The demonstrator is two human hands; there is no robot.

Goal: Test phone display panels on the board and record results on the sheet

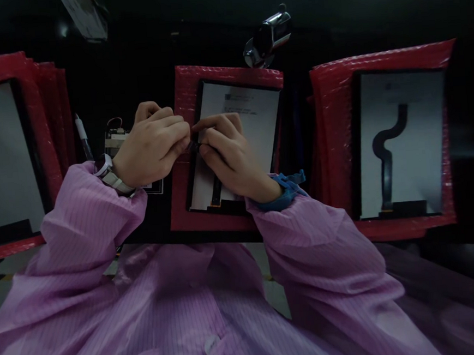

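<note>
My left hand [152,143] and my right hand [229,153] meet over the left edge of a white display panel [253,121] that lies on a red bubble-wrap sheet [184,88] in the middle. Both hands have their fingers pinched together on a small dark piece [194,146] between the fingertips; I cannot make out what it is. A black flex cable [217,193] shows under my right hand near the panel's lower edge. Pink striped sleeves cover both arms, with a blue strap [289,187] on the right wrist.
A second white panel with a black S-shaped cable [390,149] lies on red wrap at the right. A stack of red-wrapped panels [9,157] stands at the left. A small circuit board [114,138] and a white pen [81,132] sit behind my left hand. A metal fixture [269,35] hangs above.
</note>
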